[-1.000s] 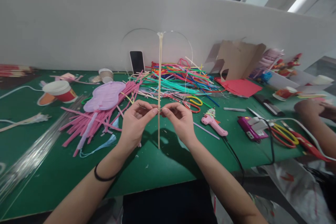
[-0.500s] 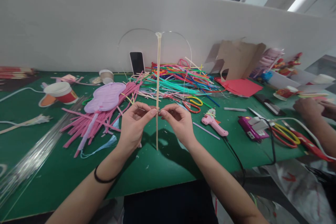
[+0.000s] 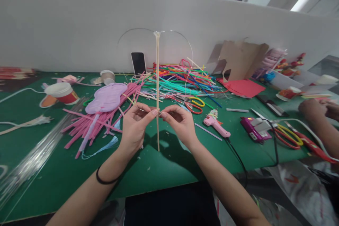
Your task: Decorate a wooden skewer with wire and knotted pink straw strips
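Observation:
Upright in front of me is a thin wooden stick (image 3: 158, 74), its lower end close to the table. A clear, glue-like blob (image 3: 157, 34) sits at its top, and a thin wire (image 3: 192, 54) arches out from there to both sides. My left hand (image 3: 136, 123) is closed, thumb and fingertips pinched against the stick's lower half. From the other side my right hand (image 3: 181, 123) pinches beside the stick, where the right wire seems to come down. The wire ends are hidden by my fingers or too thin to make out.
Left lie a purple fuzzy fan shape (image 3: 106, 98), pink pipe cleaners (image 3: 76, 127) and clear rods (image 3: 39, 155). Coloured pipe cleaners (image 3: 180, 81) are heaped behind. Right are a pink glue gun (image 3: 217, 127), a purple power strip (image 3: 251, 130), scissors (image 3: 288, 136) and another person's hands (image 3: 314, 109).
The stick's top has tipped slightly left, and the wire arch has shifted with it. My hands stay pinched in nearly the same place. The other person's hands have moved slightly.

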`<state>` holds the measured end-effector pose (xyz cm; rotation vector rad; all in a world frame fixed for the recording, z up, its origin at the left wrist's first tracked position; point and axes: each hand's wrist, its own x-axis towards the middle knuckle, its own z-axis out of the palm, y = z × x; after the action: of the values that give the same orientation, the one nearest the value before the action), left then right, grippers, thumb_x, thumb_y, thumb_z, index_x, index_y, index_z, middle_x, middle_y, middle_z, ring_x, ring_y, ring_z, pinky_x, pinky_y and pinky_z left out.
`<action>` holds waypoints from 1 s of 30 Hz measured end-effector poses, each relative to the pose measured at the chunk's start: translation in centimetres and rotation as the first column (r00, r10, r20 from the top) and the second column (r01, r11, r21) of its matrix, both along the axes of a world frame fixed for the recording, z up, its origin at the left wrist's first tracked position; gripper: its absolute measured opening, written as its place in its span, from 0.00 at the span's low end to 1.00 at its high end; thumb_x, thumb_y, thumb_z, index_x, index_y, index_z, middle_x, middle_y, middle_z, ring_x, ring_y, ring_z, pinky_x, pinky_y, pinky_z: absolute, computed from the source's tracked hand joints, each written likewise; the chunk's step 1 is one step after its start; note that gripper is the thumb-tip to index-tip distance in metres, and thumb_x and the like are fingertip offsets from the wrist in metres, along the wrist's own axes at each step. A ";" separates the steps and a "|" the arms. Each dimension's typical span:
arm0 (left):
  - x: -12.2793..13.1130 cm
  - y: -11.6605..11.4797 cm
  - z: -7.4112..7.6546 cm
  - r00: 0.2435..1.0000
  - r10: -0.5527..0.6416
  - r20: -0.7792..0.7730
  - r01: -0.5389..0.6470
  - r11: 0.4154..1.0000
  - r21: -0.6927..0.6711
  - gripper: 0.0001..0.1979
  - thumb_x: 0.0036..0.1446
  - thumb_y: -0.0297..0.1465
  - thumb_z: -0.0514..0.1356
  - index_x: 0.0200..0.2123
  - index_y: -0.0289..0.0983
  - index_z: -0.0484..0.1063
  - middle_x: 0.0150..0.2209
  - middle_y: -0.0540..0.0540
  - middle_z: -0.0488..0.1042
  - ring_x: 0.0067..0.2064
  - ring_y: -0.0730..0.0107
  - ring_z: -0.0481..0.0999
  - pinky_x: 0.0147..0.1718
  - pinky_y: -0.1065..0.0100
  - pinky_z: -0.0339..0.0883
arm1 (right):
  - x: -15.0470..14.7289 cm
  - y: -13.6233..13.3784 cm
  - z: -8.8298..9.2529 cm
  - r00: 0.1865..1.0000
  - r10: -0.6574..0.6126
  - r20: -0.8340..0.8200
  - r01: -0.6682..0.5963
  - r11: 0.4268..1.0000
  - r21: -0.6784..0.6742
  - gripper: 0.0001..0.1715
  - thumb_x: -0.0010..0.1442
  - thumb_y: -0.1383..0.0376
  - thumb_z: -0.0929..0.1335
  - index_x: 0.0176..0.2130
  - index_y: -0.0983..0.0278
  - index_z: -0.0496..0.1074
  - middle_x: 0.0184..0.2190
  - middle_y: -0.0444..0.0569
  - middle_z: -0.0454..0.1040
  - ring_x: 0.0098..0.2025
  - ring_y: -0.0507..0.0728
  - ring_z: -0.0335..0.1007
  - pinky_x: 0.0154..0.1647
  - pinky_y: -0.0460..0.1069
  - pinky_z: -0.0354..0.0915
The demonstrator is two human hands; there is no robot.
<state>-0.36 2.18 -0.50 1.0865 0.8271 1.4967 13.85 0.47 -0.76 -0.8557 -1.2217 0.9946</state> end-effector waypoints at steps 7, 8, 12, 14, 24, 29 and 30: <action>0.0 -0.1 0.2 1.000 -0.018 -0.004 0.018 1.000 -0.004 0.14 0.44 0.31 0.72 0.26 0.38 0.69 0.31 0.50 0.79 0.36 0.69 0.79 0.40 0.68 0.72 | 0.0 -0.1 -0.1 1.000 0.015 -0.025 -0.015 1.000 0.009 0.10 0.52 0.58 0.76 0.34 0.59 0.77 0.33 0.44 0.77 0.35 0.53 0.74 0.40 0.50 0.71; 0.0 -0.2 0.2 1.000 -0.018 -0.007 0.018 1.000 -0.005 0.14 0.44 0.32 0.73 0.26 0.38 0.69 0.30 0.50 0.78 0.36 0.69 0.79 0.40 0.67 0.72 | 0.0 -0.1 -0.1 0.999 0.016 -0.028 -0.016 1.000 0.009 0.10 0.52 0.58 0.76 0.35 0.59 0.77 0.34 0.44 0.77 0.36 0.53 0.75 0.40 0.50 0.71; 0.0 -0.3 0.3 0.999 -0.020 -0.032 0.020 1.000 -0.002 0.15 0.43 0.33 0.73 0.26 0.38 0.68 0.29 0.51 0.77 0.34 0.70 0.79 0.38 0.67 0.72 | -0.2 -0.1 0.2 0.999 -0.011 -0.041 0.011 1.000 -0.006 0.10 0.52 0.57 0.76 0.33 0.59 0.78 0.33 0.44 0.78 0.35 0.54 0.75 0.39 0.50 0.72; 0.0 -0.3 0.3 0.999 -0.020 -0.042 0.020 1.000 0.006 0.15 0.43 0.33 0.73 0.27 0.38 0.68 0.29 0.52 0.77 0.33 0.70 0.78 0.38 0.68 0.72 | -0.3 -0.1 0.3 0.997 -0.010 -0.075 0.007 0.999 -0.034 0.11 0.50 0.57 0.77 0.32 0.60 0.77 0.31 0.44 0.79 0.35 0.54 0.75 0.39 0.50 0.72; 0.1 -0.4 0.2 0.999 -0.028 -0.016 0.028 1.000 0.003 0.16 0.43 0.33 0.73 0.27 0.39 0.68 0.29 0.52 0.76 0.34 0.68 0.79 0.36 0.68 0.72 | -1.1 -0.3 -0.1 0.986 -0.056 -0.158 0.045 0.996 -0.074 0.13 0.49 0.58 0.77 0.31 0.61 0.76 0.31 0.44 0.79 0.34 0.53 0.75 0.37 0.49 0.72; 0.0 -0.6 0.4 0.999 -0.035 0.008 0.035 0.999 -0.037 0.20 0.42 0.33 0.74 0.33 0.40 0.67 0.28 0.52 0.78 0.32 0.69 0.80 0.35 0.68 0.72 | -1.4 -0.7 0.0 0.985 -0.094 -0.147 0.086 0.995 -0.058 0.11 0.50 0.58 0.77 0.31 0.61 0.76 0.31 0.44 0.78 0.35 0.54 0.75 0.38 0.50 0.72; 0.0 -0.6 0.4 0.999 -0.038 0.011 0.039 0.998 -0.041 0.20 0.41 0.33 0.74 0.34 0.41 0.67 0.27 0.52 0.78 0.32 0.68 0.80 0.35 0.68 0.72 | -1.4 -0.8 0.1 0.986 -0.098 -0.132 0.091 0.994 -0.056 0.10 0.51 0.58 0.76 0.31 0.61 0.76 0.30 0.44 0.78 0.34 0.54 0.75 0.38 0.50 0.72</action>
<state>-0.39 1.60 -0.09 1.0574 0.8222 1.4458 12.42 -0.33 -0.66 -0.8638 -1.0366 0.9930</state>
